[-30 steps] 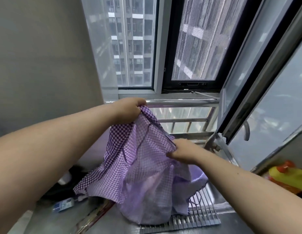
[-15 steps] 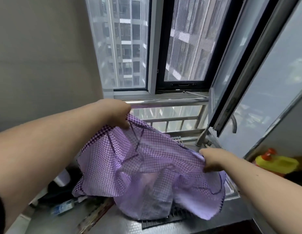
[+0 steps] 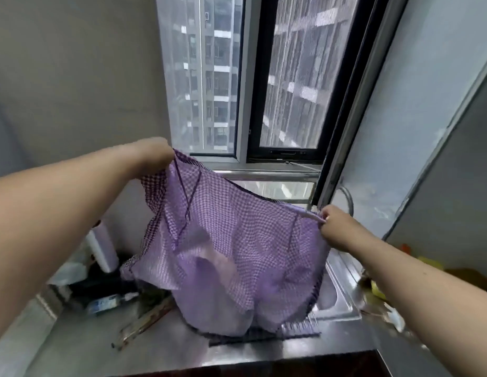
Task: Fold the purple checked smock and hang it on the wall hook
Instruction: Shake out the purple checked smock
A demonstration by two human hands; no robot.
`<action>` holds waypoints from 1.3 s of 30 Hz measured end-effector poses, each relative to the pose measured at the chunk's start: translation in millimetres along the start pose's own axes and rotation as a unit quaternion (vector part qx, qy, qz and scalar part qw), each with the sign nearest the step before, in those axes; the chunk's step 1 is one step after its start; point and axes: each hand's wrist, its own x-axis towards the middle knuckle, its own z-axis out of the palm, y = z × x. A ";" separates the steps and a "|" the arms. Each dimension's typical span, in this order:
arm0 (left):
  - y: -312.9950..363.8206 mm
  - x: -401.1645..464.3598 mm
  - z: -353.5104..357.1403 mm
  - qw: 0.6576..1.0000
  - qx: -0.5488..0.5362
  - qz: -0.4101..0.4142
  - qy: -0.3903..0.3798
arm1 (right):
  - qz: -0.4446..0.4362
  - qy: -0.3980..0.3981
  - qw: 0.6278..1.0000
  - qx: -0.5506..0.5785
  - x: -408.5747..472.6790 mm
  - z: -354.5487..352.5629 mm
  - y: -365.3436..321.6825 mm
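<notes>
Steel tabletop [image 3: 160,357]: grey metal, running from 7 o'clock to 5 o'clock along the bottom, with a sink [image 3: 336,297] sunk into it at 4 o'clock.
Room: plain grey wall [image 3: 73,77] at 10 o'clock; window [image 3: 264,77] at 12 o'clock looking onto tower blocks; a metal rail [image 3: 275,176] below the sill.
Smock [image 3: 236,254]: purple checked cloth at the centre, held up in the air, stretched between both hands, its lower edge hanging over the sink and a slatted rack [image 3: 299,329].
Change: against half a second ago the smock is spread wider and lifted higher, the left hand raised toward the sill.
Left hand [image 3: 151,155]: at 11 o'clock, fingers curled round the smock's upper corner.
Right hand [image 3: 337,227]: at 3 o'clock, fingers pinching the opposite corner.
Clutter: white bottle [image 3: 102,247] at 8 o'clock; chopsticks [image 3: 144,326] at 7 o'clock; the rest blurred.
Sink contents: cannot tell, hidden by cloth.
</notes>
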 end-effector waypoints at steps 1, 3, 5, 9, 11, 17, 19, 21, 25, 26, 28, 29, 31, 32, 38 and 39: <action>1.8 -17.0 -1.8 1.000 -0.011 -0.018 0.006 | 0.005 0.014 0.999 0.041 -10.1 -0.5 6.6; 10.3 -53.1 -3.2 0.997 -0.029 -0.065 0.017 | 0.001 0.005 0.996 0.089 -29.8 1.9 19.6; 17.7 -79.9 -0.2 0.992 -0.070 -0.095 0.048 | 0.001 -0.031 0.992 0.123 -52.1 5.1 33.2; 30.7 -147.5 -1.9 0.987 -0.062 -0.133 0.067 | -0.028 -0.033 0.995 0.092 -91.2 5.6 52.3; 20.0 -168.5 -1.3 0.981 -0.080 -0.153 0.088 | -0.083 0.044 0.992 -0.087 -111.1 -4.2 56.5; -0.5 -213.3 -21.0 0.915 -0.266 -0.165 0.255 | -0.138 -0.029 0.988 -0.070 -143.5 -16.7 43.8; -11.1 -229.1 -31.5 0.911 -0.268 -0.161 0.268 | -0.063 -0.072 0.991 0.096 -155.8 -10.6 37.1; -24.2 -241.5 -38.5 0.924 -0.258 -0.163 0.231 | -0.006 -0.093 0.972 0.216 -175.3 -1.9 33.6; -34.7 -284.5 -30.3 0.964 -0.177 -0.194 -0.047 | 0.115 -0.165 0.941 0.271 -227.6 10.8 27.7; -37.9 -299.1 -27.4 0.949 -0.181 -0.216 -0.143 | 0.121 -0.214 0.934 0.257 -238.6 6.4 25.1; -44.8 -323.6 -24.5 0.903 -0.175 -0.238 -0.312 | 0.120 -0.293 0.915 0.249 -249.0 -9.3 12.2; -47.7 -327.2 -27.8 0.900 -0.193 -0.224 -0.319 | 0.110 -0.293 0.912 0.266 -254.3 -19.6 1.8; -40.1 -325.3 -41.4 0.914 -0.303 -0.179 -0.203 | 0.083 -0.189 0.894 0.397 -252.3 -51.7 -25.5; -38.0 -315.3 -46.7 0.898 -0.397 -0.163 -0.101 | 0.062 -0.109 0.856 0.501 -246.9 -69.5 -40.7; -2.5 -302.0 -70.8 0.810 -0.373 0.016 0.452 | -0.310 0.456 0.799 0.241 -262.0 -120.9 -80.9; 5.1 -310.8 -65.2 0.820 -0.326 0.102 0.459 | -0.373 0.450 0.799 0.142 -274.4 -104.6 -80.7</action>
